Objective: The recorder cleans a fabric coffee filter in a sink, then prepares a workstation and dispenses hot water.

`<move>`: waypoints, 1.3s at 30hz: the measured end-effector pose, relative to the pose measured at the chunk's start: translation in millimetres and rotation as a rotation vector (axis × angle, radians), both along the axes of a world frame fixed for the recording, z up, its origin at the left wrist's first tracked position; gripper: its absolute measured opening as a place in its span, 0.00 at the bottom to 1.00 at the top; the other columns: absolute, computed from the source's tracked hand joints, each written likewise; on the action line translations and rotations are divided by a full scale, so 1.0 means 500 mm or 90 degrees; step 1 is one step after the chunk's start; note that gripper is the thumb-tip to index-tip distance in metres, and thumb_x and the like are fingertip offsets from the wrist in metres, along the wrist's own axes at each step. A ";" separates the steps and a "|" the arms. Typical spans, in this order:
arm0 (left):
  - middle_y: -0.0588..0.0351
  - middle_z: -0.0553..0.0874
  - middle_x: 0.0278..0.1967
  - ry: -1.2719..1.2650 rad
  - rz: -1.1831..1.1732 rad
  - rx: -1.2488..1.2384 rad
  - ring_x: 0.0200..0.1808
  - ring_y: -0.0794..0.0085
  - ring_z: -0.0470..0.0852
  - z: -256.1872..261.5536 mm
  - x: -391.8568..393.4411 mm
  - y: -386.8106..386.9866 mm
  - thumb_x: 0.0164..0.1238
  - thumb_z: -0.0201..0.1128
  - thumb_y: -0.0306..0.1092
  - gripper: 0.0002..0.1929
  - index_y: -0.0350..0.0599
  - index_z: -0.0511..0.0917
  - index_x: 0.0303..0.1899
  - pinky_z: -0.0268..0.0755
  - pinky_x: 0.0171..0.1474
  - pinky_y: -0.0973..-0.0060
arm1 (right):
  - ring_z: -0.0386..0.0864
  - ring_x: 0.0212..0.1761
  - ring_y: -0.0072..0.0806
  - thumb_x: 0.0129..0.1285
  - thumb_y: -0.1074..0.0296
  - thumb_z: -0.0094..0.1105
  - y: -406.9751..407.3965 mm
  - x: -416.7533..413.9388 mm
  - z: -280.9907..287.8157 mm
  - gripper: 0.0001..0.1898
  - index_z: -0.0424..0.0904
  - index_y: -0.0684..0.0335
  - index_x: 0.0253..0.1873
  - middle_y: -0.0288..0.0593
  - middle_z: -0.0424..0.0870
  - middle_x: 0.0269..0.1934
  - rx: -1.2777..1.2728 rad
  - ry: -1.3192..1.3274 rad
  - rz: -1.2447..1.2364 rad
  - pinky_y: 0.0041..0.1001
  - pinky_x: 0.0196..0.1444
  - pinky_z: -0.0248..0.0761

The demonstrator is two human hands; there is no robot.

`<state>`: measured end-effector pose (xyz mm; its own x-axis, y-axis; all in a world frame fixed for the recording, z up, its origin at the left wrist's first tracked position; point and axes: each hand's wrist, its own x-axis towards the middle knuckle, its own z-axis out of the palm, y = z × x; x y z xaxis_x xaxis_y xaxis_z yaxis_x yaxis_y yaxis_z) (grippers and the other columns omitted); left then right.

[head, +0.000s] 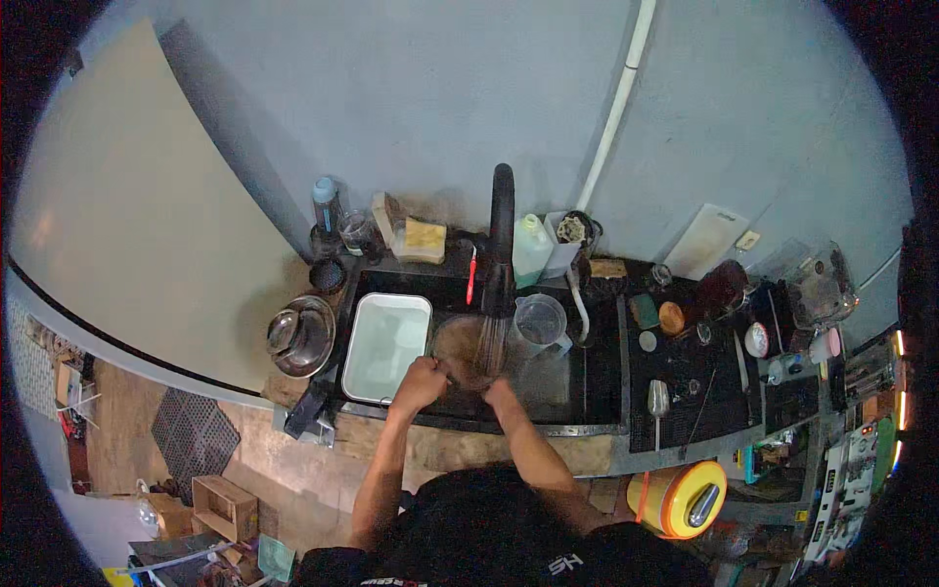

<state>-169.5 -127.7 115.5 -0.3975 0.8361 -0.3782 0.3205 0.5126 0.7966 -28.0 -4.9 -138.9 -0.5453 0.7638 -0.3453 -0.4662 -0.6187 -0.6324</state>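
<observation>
My left hand [422, 385] is closed at the left rim of a round brownish vessel [461, 345], which is blurred, in the black sink. My right hand [499, 392] is at the lower right of the vessel, under the spray from a black faucet [499, 286]; the water and blur hide its fingers, so its grip cannot be made out. A white rectangular basin [386, 345] rests at the left in the sink. On the right is a clear plastic measuring jug [540, 321].
Metal bowls [301, 337] sit left of the sink. Behind it are a yellow sponge [425, 236], a red-handled tool [471, 275] and a jug of pale green liquid [532, 246]. A black drying mat [689, 374] with a ladle [658, 400] lies right. Below stands a yellow lidded container [678, 499].
</observation>
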 end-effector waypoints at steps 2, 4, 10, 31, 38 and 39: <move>0.40 0.85 0.23 0.062 0.005 0.038 0.28 0.52 0.86 -0.041 -0.014 -0.018 0.76 0.58 0.44 0.24 0.27 0.82 0.31 0.74 0.36 0.56 | 0.76 0.71 0.45 0.78 0.35 0.40 -0.015 -0.001 0.054 0.35 0.72 0.57 0.73 0.47 0.78 0.69 -0.109 0.179 0.048 0.52 0.73 0.69; 0.47 0.81 0.19 0.181 0.007 0.093 0.24 0.60 0.81 -0.129 -0.040 -0.048 0.77 0.59 0.44 0.24 0.29 0.80 0.28 0.70 0.32 0.57 | 0.76 0.71 0.45 0.78 0.35 0.40 -0.024 -0.024 0.185 0.35 0.71 0.57 0.74 0.47 0.78 0.70 -0.159 0.255 0.111 0.51 0.72 0.70; 0.28 0.85 0.30 -0.052 -0.031 -0.010 0.39 0.35 0.87 -0.002 0.020 0.007 0.74 0.57 0.44 0.23 0.25 0.84 0.33 0.76 0.46 0.48 | 0.75 0.71 0.46 0.77 0.36 0.43 0.004 0.000 0.023 0.35 0.71 0.57 0.74 0.47 0.75 0.72 -0.019 0.145 0.067 0.52 0.75 0.67; 0.47 0.84 0.21 -0.043 -0.161 -0.015 0.24 0.64 0.83 -0.123 -0.015 0.022 0.77 0.58 0.45 0.23 0.32 0.85 0.29 0.72 0.31 0.65 | 0.66 0.78 0.40 0.81 0.50 0.44 -0.011 0.060 0.227 0.28 0.64 0.55 0.78 0.44 0.67 0.78 0.088 0.263 0.214 0.46 0.78 0.62; 0.49 0.83 0.20 -0.119 -0.112 0.027 0.23 0.66 0.81 -0.118 0.013 0.035 0.76 0.59 0.46 0.24 0.31 0.84 0.27 0.72 0.31 0.64 | 0.75 0.71 0.41 0.81 0.52 0.44 -0.015 0.050 0.164 0.25 0.70 0.59 0.74 0.46 0.75 0.72 -0.149 0.370 0.122 0.47 0.74 0.69; 0.49 0.82 0.20 -0.066 -0.114 0.014 0.23 0.66 0.81 -0.153 0.008 0.038 0.77 0.58 0.46 0.25 0.31 0.84 0.28 0.72 0.31 0.64 | 0.75 0.71 0.41 0.81 0.52 0.44 -0.008 0.052 0.187 0.25 0.70 0.59 0.74 0.46 0.75 0.72 -0.150 0.369 0.120 0.47 0.74 0.69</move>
<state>-165.4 -108.8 39.1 -0.2018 0.8983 -0.3903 0.3213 0.4372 0.8400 -2.2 -8.7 -45.2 -0.8104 0.5770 -0.1015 -0.5610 -0.8143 -0.1491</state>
